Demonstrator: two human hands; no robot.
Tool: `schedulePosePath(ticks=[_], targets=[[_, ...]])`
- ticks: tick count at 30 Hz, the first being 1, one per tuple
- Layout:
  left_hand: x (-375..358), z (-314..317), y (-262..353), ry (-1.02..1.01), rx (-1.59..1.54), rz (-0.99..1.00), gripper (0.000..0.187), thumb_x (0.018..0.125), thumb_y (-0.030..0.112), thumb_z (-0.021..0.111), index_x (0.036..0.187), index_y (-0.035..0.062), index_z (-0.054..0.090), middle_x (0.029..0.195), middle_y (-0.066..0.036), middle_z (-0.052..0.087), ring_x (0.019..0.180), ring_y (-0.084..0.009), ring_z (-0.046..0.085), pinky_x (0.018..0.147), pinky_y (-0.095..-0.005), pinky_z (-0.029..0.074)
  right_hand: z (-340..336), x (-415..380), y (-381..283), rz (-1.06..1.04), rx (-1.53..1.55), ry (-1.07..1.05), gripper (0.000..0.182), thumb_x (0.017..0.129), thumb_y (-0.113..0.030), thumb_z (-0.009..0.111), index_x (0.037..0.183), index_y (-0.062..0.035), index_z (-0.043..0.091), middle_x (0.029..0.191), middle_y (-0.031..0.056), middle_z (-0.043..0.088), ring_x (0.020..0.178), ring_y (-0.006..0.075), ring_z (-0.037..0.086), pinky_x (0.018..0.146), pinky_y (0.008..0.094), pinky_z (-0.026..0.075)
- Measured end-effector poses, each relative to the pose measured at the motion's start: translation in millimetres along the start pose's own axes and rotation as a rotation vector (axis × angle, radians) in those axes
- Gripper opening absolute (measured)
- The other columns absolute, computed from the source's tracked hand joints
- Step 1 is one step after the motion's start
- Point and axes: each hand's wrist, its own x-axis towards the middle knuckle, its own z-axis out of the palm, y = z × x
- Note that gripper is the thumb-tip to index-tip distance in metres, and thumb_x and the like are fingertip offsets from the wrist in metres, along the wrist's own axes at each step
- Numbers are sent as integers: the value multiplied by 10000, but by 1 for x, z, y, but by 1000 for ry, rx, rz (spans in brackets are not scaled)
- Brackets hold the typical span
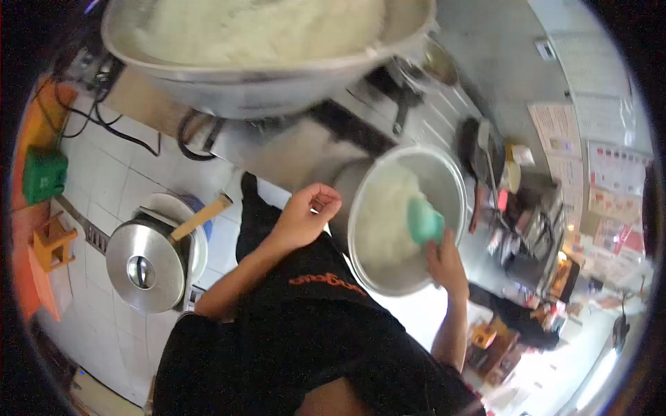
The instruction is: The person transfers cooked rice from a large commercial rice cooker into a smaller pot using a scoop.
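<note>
Here, right hand (pixel 447 267) grips green scoop (pixel 424 220), handle hidden; upper bowl (pixel 243 90) cropped.

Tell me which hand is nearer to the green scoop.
Right. The right hand holds the green scoop; the left hand is apart from it, off the picture-left side of the metal pot, fingers curled.

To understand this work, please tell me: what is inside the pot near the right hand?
Inside the pot is whitish food, perhaps rice. The right hand holds a green scoop over it. The scoop hides some food, and the food hides the bottom.
</note>
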Motion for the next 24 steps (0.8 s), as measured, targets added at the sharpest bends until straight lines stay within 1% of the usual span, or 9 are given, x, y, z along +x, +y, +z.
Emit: schedulePosePath(ticks=[2, 3, 7, 9, 12, 13, 15, 20, 24], targets=[[2, -22, 14, 204, 29, 100, 163, 879, 126, 645, 994, 19, 599, 823, -18, 601, 716, -77, 556, 622, -223, 457, -29, 3, -10, 30, -48, 19, 449, 875, -159, 463, 1248, 64, 348, 927, 361, 575, 891, 509, 560, 763, 511, 447], [6, -34, 15, 306, 31, 182, 169, 880, 105, 633, 1020, 26, 582, 822, -10, 591, 706, -74, 547, 620, -216, 451, -44, 4, -10, 184, 55, -4, 491, 877, -147, 434, 1305, 69, 329, 924, 295, 613, 856, 421, 604, 777, 448, 464], [14, -88, 57, 629, 13, 455, 388, 819, 91, 694, 1142, 37, 487, 955, -34, 550, 807, -99, 532, 697, -226, 439, -125, 15, -78, 149, 539, 43, 364, 938, -214, 496, 1242, -24, 436, 812, 64, 543, 462, 104, 483, 355, 240, 364], [18, -117, 75, 724, 55, 548, 529, 781, 97, 737, 1211, 49, 433, 1039, -43, 517, 887, -118, 522, 754, -240, 435, -146, 35, -133, -163, 496, 221, 265, 939, -181, 502, 1118, 14, 511, 768, 71, 561, 473, 115, 492, 388, 249, 380], [14, -149, 116, 810, 394, 689, 882, 671, 207, 836, 1332, 12, 285, 1252, -122, 387, 1101, -206, 437, 902, -340, 393, -169, 101, -229, -404, 343, 125, 286, 941, -197, 504, 1134, 13, 521, 714, 51, 552, 463, 93, 468, 407, 225, 350], [12, -152, 128, 809, 487, 681, 1031, 626, 279, 860, 1368, -3, 201, 1319, -151, 304, 1181, -255, 364, 965, -387, 337, -171, 127, -275, -347, 252, 36, 351, 931, -195, 492, 1207, 21, 491, 772, 103, 605, 565, 184, 573, 508, 304, 442], [19, -155, 138, 810, 564, 674, 1182, 582, 351, 883, 1404, -17, 117, 1386, -180, 222, 1261, -305, 292, 1029, -435, 281, -149, 218, -308, -785, -439, 278, 407, 883, -148, 474, 1237, 49, 439, 984, 275, 613, 979, 474, 564, 853, 515, 425], [43, -154, 118, 932, 673, 843, 1306, 507, 529, 869, 1388, -76, 118, 1401, -310, 175, 1315, -457, 231, 1053, -529, 258, -79, 356, -410, -564, -793, 262, 259, 838, -80, 505, 1054, 64, 505, 909, 246, 647, 857, 399, 649, 743, 481, 510], [41, -149, 111, 932, 601, 767, 1317, 485, 561, 861, 1381, -75, 134, 1413, -319, 154, 1314, -454, 246, 1051, -521, 267, -63, 369, -458, -673, -1093, -126, 219, 791, -26, 543, 982, 75, 579, 911, 244, 656, 856, 371, 665, 714, 434, 536]])
